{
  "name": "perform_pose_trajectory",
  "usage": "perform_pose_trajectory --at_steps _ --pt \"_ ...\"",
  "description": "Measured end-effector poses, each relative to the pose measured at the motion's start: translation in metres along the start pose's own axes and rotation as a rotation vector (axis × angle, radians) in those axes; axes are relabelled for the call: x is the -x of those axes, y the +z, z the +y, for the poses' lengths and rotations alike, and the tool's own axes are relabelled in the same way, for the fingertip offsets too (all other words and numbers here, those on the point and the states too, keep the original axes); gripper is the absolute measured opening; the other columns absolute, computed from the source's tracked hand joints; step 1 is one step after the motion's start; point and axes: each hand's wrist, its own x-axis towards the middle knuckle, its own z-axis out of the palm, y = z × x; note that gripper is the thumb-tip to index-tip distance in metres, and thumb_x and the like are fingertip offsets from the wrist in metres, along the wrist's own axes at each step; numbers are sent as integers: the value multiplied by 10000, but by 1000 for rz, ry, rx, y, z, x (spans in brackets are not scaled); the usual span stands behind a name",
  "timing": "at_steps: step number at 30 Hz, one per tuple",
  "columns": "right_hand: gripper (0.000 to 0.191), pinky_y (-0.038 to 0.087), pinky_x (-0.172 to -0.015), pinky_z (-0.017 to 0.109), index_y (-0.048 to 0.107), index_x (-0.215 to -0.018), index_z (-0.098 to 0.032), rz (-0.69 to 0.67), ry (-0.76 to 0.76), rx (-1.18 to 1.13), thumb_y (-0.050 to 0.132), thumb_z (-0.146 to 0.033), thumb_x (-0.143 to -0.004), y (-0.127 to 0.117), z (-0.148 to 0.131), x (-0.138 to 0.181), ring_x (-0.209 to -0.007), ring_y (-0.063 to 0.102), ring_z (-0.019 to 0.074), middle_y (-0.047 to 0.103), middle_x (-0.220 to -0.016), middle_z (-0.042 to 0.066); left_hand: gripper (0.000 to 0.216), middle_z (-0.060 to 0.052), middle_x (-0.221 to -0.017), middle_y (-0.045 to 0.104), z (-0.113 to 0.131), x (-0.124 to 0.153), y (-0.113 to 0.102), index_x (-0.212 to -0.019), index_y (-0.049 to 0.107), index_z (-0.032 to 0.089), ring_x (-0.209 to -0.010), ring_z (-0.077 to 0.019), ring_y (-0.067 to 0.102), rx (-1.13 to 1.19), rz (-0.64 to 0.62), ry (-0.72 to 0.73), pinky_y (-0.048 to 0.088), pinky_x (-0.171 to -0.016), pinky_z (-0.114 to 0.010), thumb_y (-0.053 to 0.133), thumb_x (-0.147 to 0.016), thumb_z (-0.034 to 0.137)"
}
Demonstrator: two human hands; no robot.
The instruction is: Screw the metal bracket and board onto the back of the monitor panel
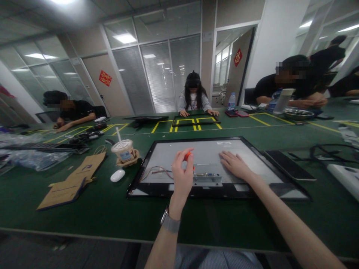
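Note:
A large flat display panel (202, 153) with a black frame lies back side up on the green table in front of me. My left hand (183, 168), wearing a watch, is closed round the orange handle of a screwdriver (188, 155). That hand is above the left end of a metal bracket with ports (209, 176), near the panel's front edge. Most of the screwdriver's shaft and its tip are hidden by my fingers. My right hand (235, 164) rests flat on the panel's grey back, fingers spread. Thin wires (161, 170) run across the panel left of the bracket.
Left of the panel are a drink cup (123, 149) in a carton holder, a white mouse (117, 175) and a brown paper bag (75, 179). A black phone-like slab (290, 164) and dark cables (331, 149) lie right. Several people sit around the table.

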Motion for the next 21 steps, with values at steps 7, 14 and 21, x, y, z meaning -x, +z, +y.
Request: perform_pose_trajectory --at_steps 7,14,21 --pt "522 284 -1115 536 451 -1432 -223 -12 17 -20 262 -391 -976 -3 -2 1 -1403 337 273 408 -1521 86 214 -44 -973 607 1 1 0 -1086 666 217 -875 -147 590 -48 29 25 481 -806 -272 507 -953 273" --pt "520 271 -1117 544 454 -1431 -247 -4 7 -47 271 -403 -970 -4 0 1 -1403 336 276 415 -1518 78 219 -50 -940 522 3 2 1 -1023 711 210 -805 -140 570 -94 169 46 520 -698 -251 565 -919 335" --pt "539 270 -1120 532 443 -1440 -219 -26 5 -50 255 -419 -976 -5 0 0 -1409 324 272 399 -1527 89 247 -54 -991 594 -4 1 7 -1121 651 207 -878 -150 591 -30 113 42 497 -811 -279 500 -957 311"
